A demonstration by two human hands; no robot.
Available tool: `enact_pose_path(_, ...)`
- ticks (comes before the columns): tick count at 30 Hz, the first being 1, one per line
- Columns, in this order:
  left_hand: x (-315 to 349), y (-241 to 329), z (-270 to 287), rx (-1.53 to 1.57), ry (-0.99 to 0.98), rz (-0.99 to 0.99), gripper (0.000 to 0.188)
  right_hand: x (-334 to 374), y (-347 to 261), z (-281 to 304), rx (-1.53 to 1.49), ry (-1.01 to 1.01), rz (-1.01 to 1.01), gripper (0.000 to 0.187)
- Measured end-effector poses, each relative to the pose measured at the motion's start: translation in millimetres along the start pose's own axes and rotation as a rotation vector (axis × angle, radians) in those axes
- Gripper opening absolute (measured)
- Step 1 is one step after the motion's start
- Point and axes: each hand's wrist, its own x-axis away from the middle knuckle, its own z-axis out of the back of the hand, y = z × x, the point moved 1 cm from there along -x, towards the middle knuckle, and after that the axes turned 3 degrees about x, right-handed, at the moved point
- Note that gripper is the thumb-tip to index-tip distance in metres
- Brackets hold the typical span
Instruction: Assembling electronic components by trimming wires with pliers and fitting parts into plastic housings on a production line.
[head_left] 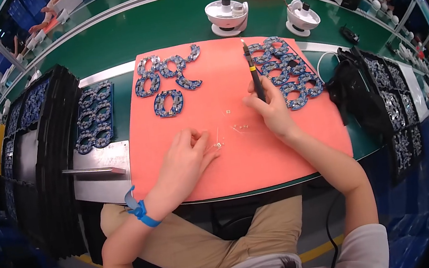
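Head view, centre: right hand (271, 106) is pinching a tool (256, 81); left hand (184, 156), grip unclear, seemingly handling bits (219, 145), needing precision next

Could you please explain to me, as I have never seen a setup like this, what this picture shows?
Of course. There is no machine at work here: these are a person's own bare hands, seen from above by a wide fisheye camera worn on the head, so straight edges look bent. The forearms come in from below. On the green table lies a salmon-coloured mat. Blue ring-shaped circuit boards rest on it in a left group and a right group, with tiny light bits between. The right hand holds a slim black tool with a yellow band. The left hand is low over the mat; whether its fingers pinch anything is unclear.
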Motion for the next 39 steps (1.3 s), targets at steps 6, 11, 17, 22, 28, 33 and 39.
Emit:
enact_pose_path(6, -4, 2, -13, 0.077, 0.097, -0.027, 0.037, 1, 7, -2, 0.174, -0.052, 0.011, 0.033)
enact_pose_path(11, -12, 3, -14, 0.069, 0.103, -0.112, 0.032, -3, 5, -3, 0.113, -0.041, 0.007, 0.032)
enact_pose_path(17, -19, -2, -17, 0.062, 0.036, -0.246, 0.026, -2, 7, 1, 0.192, -0.026, 0.043, 0.034)
enact_pose_path(22, -14, 1, -18, -0.131, -0.026, -0.259, 0.024, 0, 12, -5, 0.155, -0.018, 0.066, 0.034)
enact_pose_path(28, -16, -1, -12, 0.048, -0.025, -0.185, 0.015, -2, 14, -9, 0.093, -0.032, 0.030, 0.037)
enact_pose_path(33, -18, -10, -9, 0.504, 0.016, 0.207, 0.006, -6, 16, 0, 0.018, -0.020, 0.018, 0.035)
enact_pose_path(39, -11, -29, 22, 1.313, 0.139, 0.492, 0.002, -9, 18, 2, -0.103, -0.080, -0.083, 0.035)
